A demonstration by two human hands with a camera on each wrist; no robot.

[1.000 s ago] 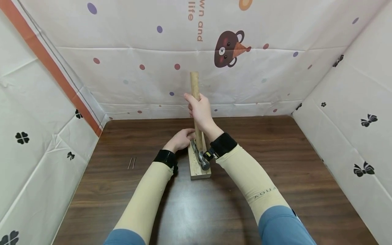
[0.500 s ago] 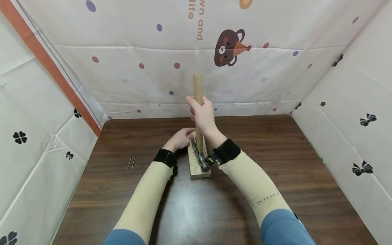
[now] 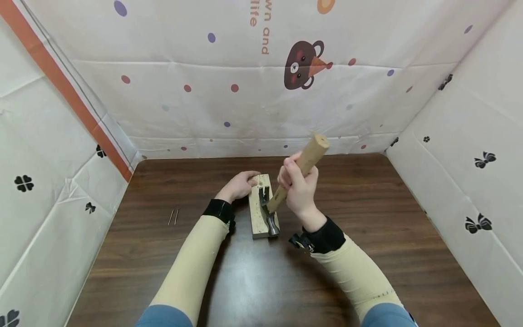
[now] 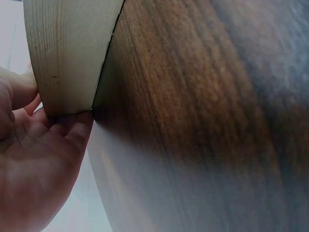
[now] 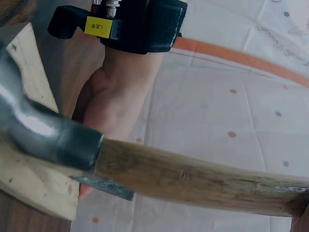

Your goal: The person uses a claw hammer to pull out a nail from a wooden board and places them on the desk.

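Observation:
My right hand grips the wooden handle of a claw hammer. The hammer's metal head lies over a pale wooden block, its claw pointing to the block's far end and its round face near the front end. From the head, the handle slants up to the right. My left hand holds the block's far end; in the left wrist view the fingers wrap the end face, the thumb at its upper side. The right wrist view shows the hammer close up, and whatever the claw covers is hidden.
Two thin nails lie on the dark wood-grain table, left of my left forearm. White printed sheets rise behind the table and along both sides.
My right hand has moved right and toward me, tilting the hammer handle from nearly straight ahead over to the right. More of the claw now shows on the block. The left hand stays put.

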